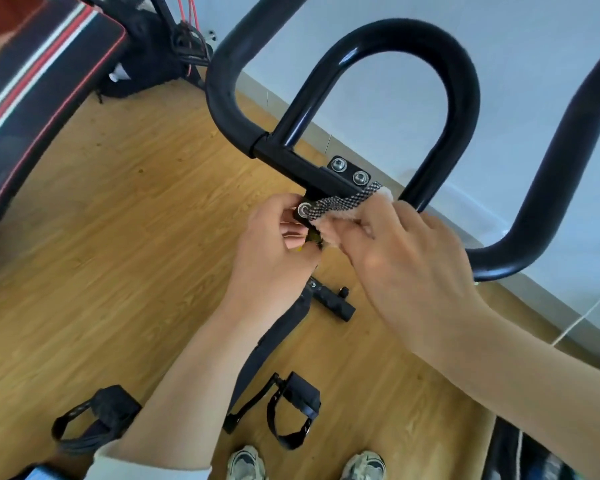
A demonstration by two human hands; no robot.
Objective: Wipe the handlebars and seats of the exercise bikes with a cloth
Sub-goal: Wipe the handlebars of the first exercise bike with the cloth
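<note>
A: Two hands. Item one?
B: Right hand (406, 268) grips cloth (340, 202), pressed against handlebars (222, 88) at centre bracket (347, 172).
A: Item two?
B: Left hand (274, 251), fingers curled beside cloth; whether holding anything, cannot tell.

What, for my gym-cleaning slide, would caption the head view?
Right hand holds a cloth against the handlebars' centre bracket; left hand curled close beside it.

No readable text, label, brand or number shows on anything in view
</note>
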